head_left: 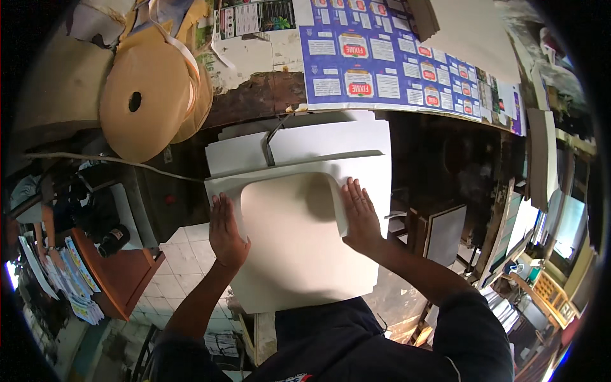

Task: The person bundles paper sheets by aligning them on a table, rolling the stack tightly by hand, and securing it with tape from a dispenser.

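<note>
A stack of large white card sheets (pixel 363 137) lies in front of me, its edges uneven. On it, the top sheet (pixel 289 242) bows, with a cream face between my hands and curled sides beside them. My left hand (pixel 228 232) lies along the left side, fingers straight and together, pointing away from me. On the right side my right hand (pixel 361 216) rests flat in the same way, fingers stretched out. Neither hand has its fingers wrapped round the card. A dark strap or rod (pixel 270 143) crosses the far part of the stack.
A large brown cardboard reel (pixel 137 95) stands at the far left. Blue printed sheets (pixel 388 63) cover the far surface. Printed papers (pixel 67 280) sit by a reddish-brown board (pixel 121 274) at left. A person's arm (pixel 49 223) shows there. A wooden chair (pixel 552 296) is at right.
</note>
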Demonstrator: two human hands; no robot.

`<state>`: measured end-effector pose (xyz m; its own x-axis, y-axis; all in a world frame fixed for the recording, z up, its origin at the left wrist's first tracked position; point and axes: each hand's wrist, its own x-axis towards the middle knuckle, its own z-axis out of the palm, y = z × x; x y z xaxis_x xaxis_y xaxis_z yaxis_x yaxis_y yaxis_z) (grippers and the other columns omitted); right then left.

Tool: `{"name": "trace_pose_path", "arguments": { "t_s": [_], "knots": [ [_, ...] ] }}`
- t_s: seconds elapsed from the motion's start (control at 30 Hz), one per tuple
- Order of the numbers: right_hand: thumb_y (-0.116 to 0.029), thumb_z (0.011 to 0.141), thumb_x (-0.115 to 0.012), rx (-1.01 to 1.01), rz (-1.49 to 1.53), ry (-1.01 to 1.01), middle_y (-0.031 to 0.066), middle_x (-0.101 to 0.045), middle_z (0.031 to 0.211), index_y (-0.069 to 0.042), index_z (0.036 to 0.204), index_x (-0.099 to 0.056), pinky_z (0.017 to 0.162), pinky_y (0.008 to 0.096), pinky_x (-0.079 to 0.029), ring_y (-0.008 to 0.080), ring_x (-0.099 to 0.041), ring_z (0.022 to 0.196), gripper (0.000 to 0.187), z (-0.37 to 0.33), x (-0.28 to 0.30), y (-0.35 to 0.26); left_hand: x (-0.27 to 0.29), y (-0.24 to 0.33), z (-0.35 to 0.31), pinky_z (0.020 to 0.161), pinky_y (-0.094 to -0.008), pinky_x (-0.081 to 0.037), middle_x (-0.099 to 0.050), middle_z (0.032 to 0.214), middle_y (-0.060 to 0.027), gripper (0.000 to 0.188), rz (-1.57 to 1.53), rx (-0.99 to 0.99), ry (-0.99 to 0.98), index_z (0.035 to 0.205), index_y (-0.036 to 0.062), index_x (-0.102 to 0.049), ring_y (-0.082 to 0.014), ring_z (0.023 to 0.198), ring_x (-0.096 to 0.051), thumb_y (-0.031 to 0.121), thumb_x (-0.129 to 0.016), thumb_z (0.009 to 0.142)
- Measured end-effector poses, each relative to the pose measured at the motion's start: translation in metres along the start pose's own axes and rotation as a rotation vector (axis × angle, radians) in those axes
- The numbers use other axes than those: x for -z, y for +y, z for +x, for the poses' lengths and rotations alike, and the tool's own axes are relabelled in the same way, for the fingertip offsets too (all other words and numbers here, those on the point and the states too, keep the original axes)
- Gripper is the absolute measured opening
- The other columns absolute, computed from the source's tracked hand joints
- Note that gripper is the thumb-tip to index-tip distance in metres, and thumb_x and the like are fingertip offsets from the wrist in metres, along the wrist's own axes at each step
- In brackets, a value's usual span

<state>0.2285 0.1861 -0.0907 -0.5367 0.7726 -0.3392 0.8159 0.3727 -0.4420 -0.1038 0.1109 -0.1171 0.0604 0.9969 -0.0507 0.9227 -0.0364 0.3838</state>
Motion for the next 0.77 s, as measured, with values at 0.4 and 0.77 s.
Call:
{"name": "trace_pose_path", "arguments": {
  "t_s": [0.4,0.77],
  "knots": [
    [-0.005,0.066,-0.074,-0.025,-0.01,0.247,0.0211,-0.02,0.159,-0.001,0.149,-0.03,0.121,0.0504,-0.015,0.0395,-0.016,0.148,0.094,0.02,-0.013,0.054,-0.011,-0.039,0.015,0.116,-0.0479,-0.029,-0.037,0.15,-0.0236,0.07,0.067,0.032,0.162,0.135,0.0016,-0.047,-0.0448,0.143,-0.027,0.002,-0.073,0.07],
    [-0.031,0.084,-0.069,-0.341,0.11,0.372,0.0277,-0.056,0.125,0.001,0.13,-0.05,0.094,0.0516,-0.048,0.0419,-0.057,0.114,0.059,-0.084,-0.055,0.071,-0.038,-0.036,-0.11,0.093,-0.0465,-0.047,-0.06,0.117,-0.0206,0.062,-0.143,0.253,0.4,0.124,-0.0009,-0.053,-0.0356,0.104,-0.061,0.037,-0.077,0.082]
  ]
}}
